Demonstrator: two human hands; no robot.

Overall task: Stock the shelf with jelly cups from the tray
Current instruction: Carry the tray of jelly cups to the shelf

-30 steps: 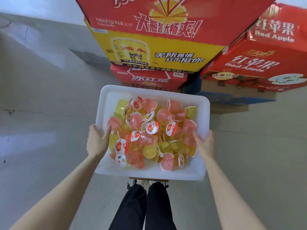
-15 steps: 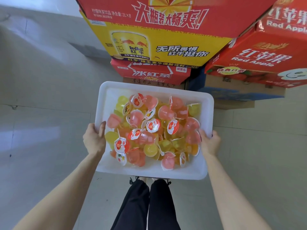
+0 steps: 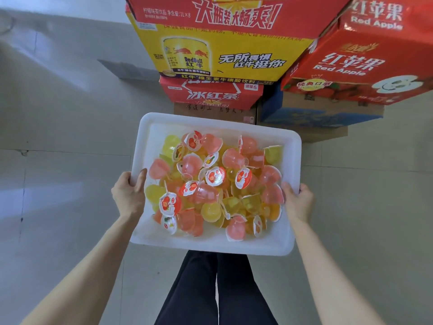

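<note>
Stocking not begun, by the look of it; tray [image 3: 210,245] heaped with jelly cups [image 3: 212,181], pink, yellow and orange, tumbled every way, some foil lid up, some on their sides; no shelf in view, so none can be counted as placed; the whole load is left to move, and the tray must first reach the shelf, wherever that stands.

Tray carried roughly level between the two hands, above dark trouser legs [image 3: 218,289] and grey tiled floor [image 3: 58,207]; left hand [image 3: 128,197] clamped on the left rim about midway along, thumb hooked over the rim into the tray, fingers wrapped round the outer edge; right hand [image 3: 298,200] gripping the right rim at much the same station, thumb over the inner lip, touching or just beside the nearest pink cup [image 3: 273,194], cannot tell which; fingers curled round outside; neither hand holds a cup.

Beyond the hands, past the far rim: stacked drink cartons [image 3: 222,55], red and yellow, near the tray but apart from it.
</note>
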